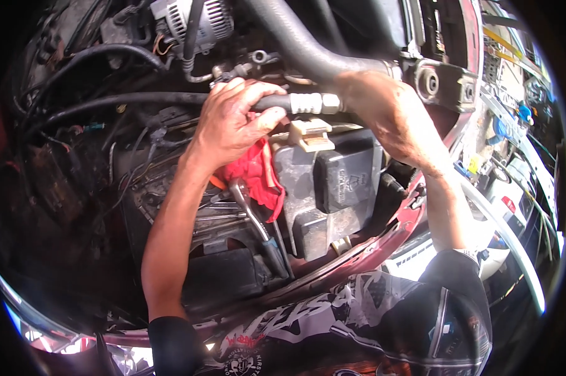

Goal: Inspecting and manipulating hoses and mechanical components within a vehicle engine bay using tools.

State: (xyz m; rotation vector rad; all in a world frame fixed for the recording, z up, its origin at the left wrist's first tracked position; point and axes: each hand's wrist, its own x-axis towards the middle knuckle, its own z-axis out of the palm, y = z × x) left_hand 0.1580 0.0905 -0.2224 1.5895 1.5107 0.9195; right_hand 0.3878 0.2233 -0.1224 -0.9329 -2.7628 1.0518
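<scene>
My left hand [238, 119] is closed around a black rubber hose [138, 98], just behind its crimped end. A silvery metal hose fitting [314, 103] with a hex nut sticks out past my thumb. At the nut's far end is my right hand [383, 106], smeared by motion; its fingers are hidden, so what they hold does not show. Below my left hand lies a red rag [256, 175]. A ratchet wrench [253, 213] rests beside the rag, its head up and its dark handle toward the car's front edge.
A grey plastic reservoir [295, 182] with a black cover [350, 178] stands under the fitting. Above runs a thick radiator hose [301, 41], near an alternator [201, 22]. The red body edge [383, 229] curves between me and the engine bay. Cluttered shelving [515, 125] is at right.
</scene>
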